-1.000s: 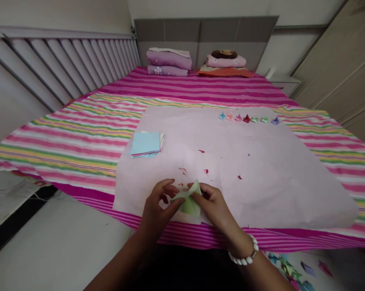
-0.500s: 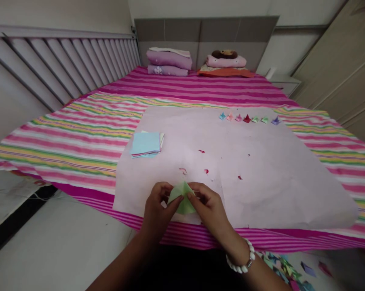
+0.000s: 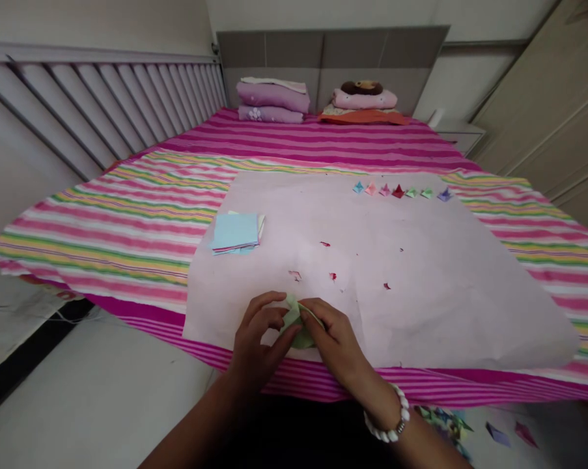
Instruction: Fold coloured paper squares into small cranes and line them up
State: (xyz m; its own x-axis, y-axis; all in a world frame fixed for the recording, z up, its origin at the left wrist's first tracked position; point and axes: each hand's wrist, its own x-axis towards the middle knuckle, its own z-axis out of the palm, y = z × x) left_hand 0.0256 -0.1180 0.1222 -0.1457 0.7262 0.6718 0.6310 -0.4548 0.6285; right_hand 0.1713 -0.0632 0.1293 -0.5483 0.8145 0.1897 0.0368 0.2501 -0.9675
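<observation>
Green paper (image 3: 303, 339), lower centre of frame: held by the part-curled left hand (image 3: 257, 333), pinched by the nearly closed right hand (image 3: 337, 333). A fold is apparently being shaped; firm creasing seems called for. Folded pieces (image 3: 398, 192): ranged in a row, upper right.

1. The bed (image 3: 323, 143) was covered in pink stripes, with two soft piles (image 3: 273, 98) at its far end.
2. A stripy cloth (image 3: 103, 236) lay across it, under a big pale paper (image 3: 450, 286).
3. That paper held a stack of squares (image 3: 236, 230), a row of seven folded shapes (image 3: 398, 191) and red scraps (image 3: 333, 277).
4. Folded bits (image 3: 497, 434) lay on the floor (image 3: 127, 397).
</observation>
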